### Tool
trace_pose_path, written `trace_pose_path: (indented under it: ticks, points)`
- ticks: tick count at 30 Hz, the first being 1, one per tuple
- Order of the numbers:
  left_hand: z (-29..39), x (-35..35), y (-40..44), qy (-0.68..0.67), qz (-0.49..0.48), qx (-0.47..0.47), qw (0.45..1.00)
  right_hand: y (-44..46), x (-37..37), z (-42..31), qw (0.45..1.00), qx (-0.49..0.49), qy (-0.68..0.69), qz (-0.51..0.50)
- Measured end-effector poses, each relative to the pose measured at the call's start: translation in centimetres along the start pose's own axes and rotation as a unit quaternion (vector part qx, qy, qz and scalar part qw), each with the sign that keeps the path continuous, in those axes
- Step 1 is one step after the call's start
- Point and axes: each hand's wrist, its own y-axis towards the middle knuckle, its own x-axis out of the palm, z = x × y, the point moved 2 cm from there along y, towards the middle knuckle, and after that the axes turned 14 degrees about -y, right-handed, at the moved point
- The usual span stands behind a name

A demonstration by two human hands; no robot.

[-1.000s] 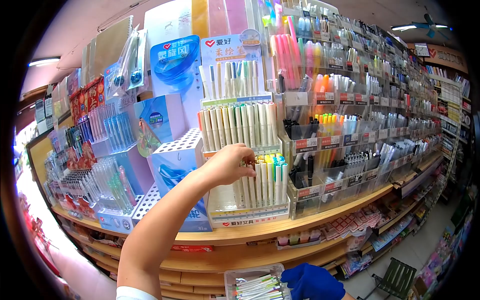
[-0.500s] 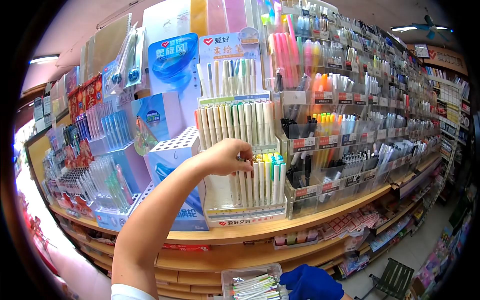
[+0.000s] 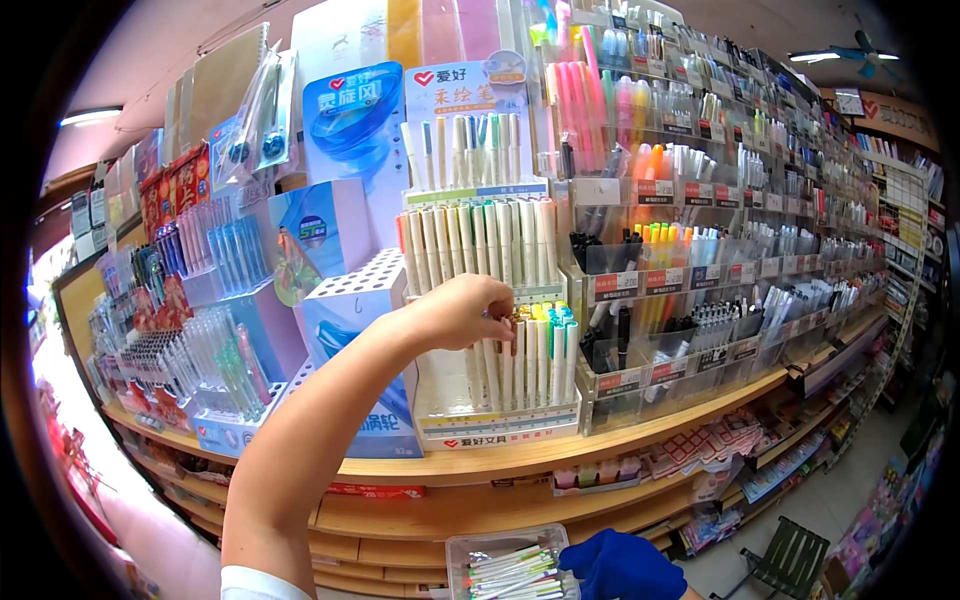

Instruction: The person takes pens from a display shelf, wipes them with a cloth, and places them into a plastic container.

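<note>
Here, white-barrelled marker pens (image 3: 543, 368), lowest tier of a display stand (image 3: 505, 438): long axes near vertical, coloured caps uppermost. Left hand (image 3: 462, 312): forearm slanting up from lower left, back of hand upward, fingers curled at the tops of that tier's left-hand pens; whether they pinch one, cannot tell. Right hand (image 3: 622, 567), blue-gloved: low, at the right side of a clear plastic tub (image 3: 456, 572); grip indistinct. Loose pens (image 3: 512, 574) inside: lying roughly crosswise.

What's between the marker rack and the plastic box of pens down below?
In the head view, wooden shelves show below the marker rack.
</note>
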Motion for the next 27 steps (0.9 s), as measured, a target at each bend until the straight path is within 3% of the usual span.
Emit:
trace_pose_path:
  ticks: [2,6,9,15,17,18,20,21,23,25,27]
  points:
    - [-0.2,0.1,-0.2,-0.014,0.009,-0.005,1.000,0.0,0.0,-0.1,1.000,-0.012,-0.014,0.007]
    - [-0.9,0.1,-0.2,-0.010,0.027,0.056,0.998,-0.2,0.1,-1.4,0.996,0.075,0.034,0.031]
    - [-1.5,0.0,0.0,-0.104,0.037,0.030,0.993,-0.5,0.3,-0.9,0.994,0.100,0.038,0.025]
    - [-0.2,-0.2,-0.2,-0.062,-0.003,-0.024,0.998,-0.1,-0.2,-1.7,0.992,0.115,0.052,0.001]
    - [-0.4,0.1,-0.2,-0.072,0.010,-0.028,0.997,0.3,-0.3,-1.9,0.998,0.055,0.020,0.024]
    - [-0.5,0.3,-0.1,-0.077,0.017,-0.029,0.996,0.5,-0.3,-1.8,0.998,-0.024,-0.025,0.053]
    - [-0.6,0.2,-0.2,-0.080,0.042,0.000,0.996,0.4,-0.1,-0.7,0.999,-0.029,-0.003,0.043]
    - [-0.6,0.1,-0.2,-0.081,0.054,0.016,0.995,0.3,0.1,0.2,0.997,0.045,0.062,0.004]
    - [-1.3,-0.1,0.1,-0.089,0.099,0.060,0.989,0.4,0.0,0.1,0.996,0.041,0.080,-0.012]
    - [-1.4,-0.4,0.3,-0.087,0.123,0.074,0.986,1.5,-0.6,-1.8,0.997,-0.070,0.002,0.016]
    - [-1.2,-0.6,0.2,-0.077,0.128,0.059,0.987,1.2,-0.6,-1.3,0.995,-0.085,-0.038,0.020]
